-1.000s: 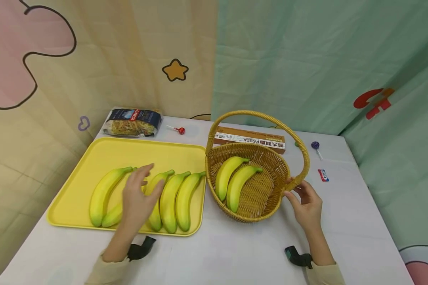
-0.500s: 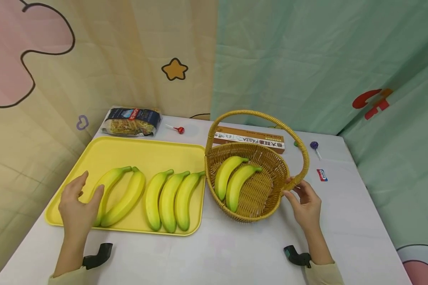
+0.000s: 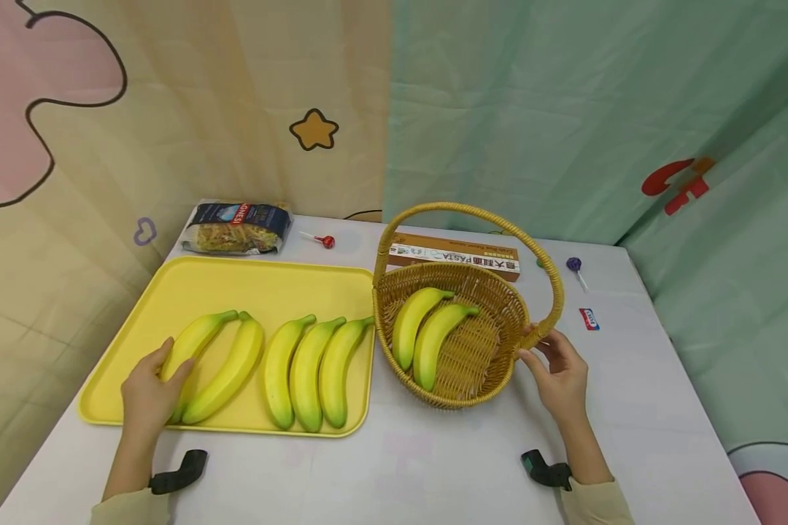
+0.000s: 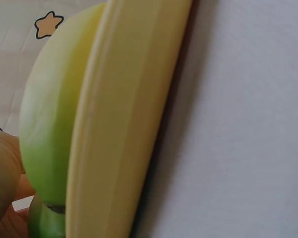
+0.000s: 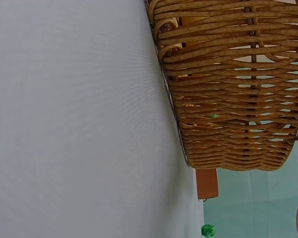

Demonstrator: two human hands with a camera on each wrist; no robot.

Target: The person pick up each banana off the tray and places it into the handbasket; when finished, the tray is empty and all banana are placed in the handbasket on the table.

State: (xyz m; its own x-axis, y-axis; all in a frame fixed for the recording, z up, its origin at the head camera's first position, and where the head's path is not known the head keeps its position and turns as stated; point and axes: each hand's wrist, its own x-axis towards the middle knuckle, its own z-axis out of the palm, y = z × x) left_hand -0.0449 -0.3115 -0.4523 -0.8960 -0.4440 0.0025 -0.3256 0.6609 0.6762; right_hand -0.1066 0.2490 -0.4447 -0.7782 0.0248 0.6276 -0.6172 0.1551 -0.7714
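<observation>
Banana [image 3: 193, 346], leftmost of five on the yellow tray [image 3: 269, 284], lies with its long axis running 7 to 1 o'clock. Left hand [image 3: 146, 390] curls round its lower end. Right hand [image 3: 560, 372] pinches the basket [image 3: 499, 379] handle base at 3 o'clock.

Both bare hands emerge from cream long sleeves, each wrist carrying a small black camera mount.

The long brown box [image 3: 456, 256] behind the wicker basket [image 3: 449, 332] reads "PASTA"; other labels are illegible.
</observation>
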